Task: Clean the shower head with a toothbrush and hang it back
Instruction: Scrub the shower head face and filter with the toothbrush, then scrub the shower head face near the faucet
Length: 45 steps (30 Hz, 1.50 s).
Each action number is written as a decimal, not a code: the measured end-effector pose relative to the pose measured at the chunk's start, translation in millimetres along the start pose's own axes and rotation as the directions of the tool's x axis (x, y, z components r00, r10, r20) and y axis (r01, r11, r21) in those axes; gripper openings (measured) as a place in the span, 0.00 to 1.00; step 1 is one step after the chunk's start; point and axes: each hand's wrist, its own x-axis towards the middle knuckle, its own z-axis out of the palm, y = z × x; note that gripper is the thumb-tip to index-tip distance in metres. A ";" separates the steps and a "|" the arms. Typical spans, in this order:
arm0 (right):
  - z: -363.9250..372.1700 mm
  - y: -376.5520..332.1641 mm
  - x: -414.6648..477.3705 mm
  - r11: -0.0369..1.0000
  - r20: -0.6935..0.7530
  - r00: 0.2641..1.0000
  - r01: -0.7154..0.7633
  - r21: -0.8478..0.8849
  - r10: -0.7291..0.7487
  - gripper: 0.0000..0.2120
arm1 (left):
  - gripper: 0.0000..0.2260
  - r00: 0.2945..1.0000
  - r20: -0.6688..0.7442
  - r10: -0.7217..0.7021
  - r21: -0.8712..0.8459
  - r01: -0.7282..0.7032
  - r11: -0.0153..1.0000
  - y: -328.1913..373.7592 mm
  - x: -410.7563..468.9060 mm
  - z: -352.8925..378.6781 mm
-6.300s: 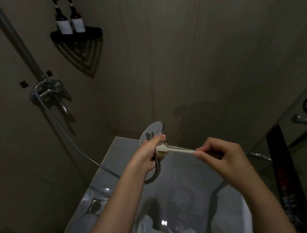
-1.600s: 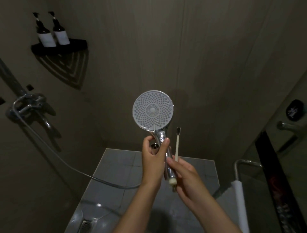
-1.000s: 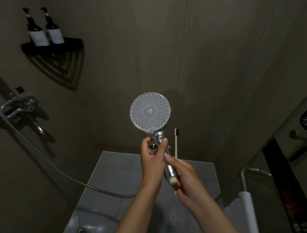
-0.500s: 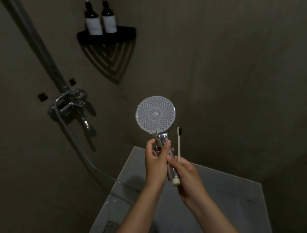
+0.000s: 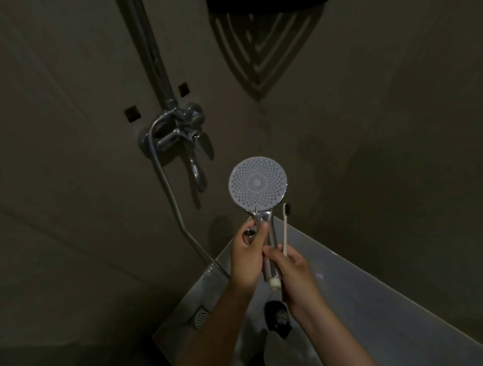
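Observation:
The shower head [image 5: 257, 183] stands upright in front of me, its round dotted face turned to the camera and its chrome handle pointing down. My left hand [image 5: 247, 257] is closed round the handle from the left, and a metal hose nut shows by its thumb. My right hand [image 5: 290, 271] pinches the lower handle and also holds the toothbrush [image 5: 285, 230]. The brush stands upright to the right of the handle, with its dark bristles just below the head's rim and not touching it. The handle's pale end [image 5: 274, 283] sticks out below the fingers.
A chrome mixer tap [image 5: 183, 130] with a riser pipe [image 5: 153, 52] is on the wall to the upper left. Its hose [image 5: 170, 188] runs down behind my left hand. A dark corner shelf [image 5: 261, 3] is at the top edge. Below are the grey floor [image 5: 366, 300], a drain [image 5: 200, 316] and a dark object [image 5: 278, 317].
The view has swung so the tap and pipe now sit near the middle and the shelf bottles are out of frame. Both hands keep the same hold on the shower head and toothbrush.

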 end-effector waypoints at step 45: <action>85.0 56.2 169.6 0.874 -0.001 0.891 -0.446 0.195 0.454 0.12 | 0.15 0.977 0.185 -0.103 0.134 0.078 0.988 90.4 210.9 -111.3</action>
